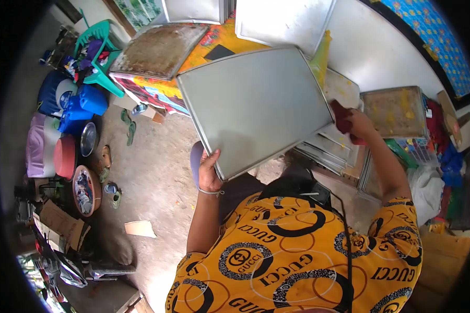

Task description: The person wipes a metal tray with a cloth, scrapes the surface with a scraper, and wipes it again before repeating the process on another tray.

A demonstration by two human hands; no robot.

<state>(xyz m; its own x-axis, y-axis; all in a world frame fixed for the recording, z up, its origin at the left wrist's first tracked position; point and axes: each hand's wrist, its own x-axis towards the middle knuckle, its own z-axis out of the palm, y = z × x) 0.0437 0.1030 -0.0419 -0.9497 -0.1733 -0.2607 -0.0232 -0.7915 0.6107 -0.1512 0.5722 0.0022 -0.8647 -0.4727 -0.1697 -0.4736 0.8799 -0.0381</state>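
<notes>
A large grey metal tray (256,107) is tilted in front of me. My left hand (210,175) grips its lower left corner, with the thumb on the face of the tray. At the tray's right edge, my right hand (359,124) is closed on a dark red cloth (341,116), which touches the rim near the corner. The upper face of the tray looks plain and fairly clean.
A brown-stained tray (159,50) lies on a table with a colourful cover (197,51). Pale trays (282,20) lean behind. More trays (326,151) are stacked low at the right, near a yellow-stained tray (394,111). Basins (85,190) and a green chair (102,57) stand left.
</notes>
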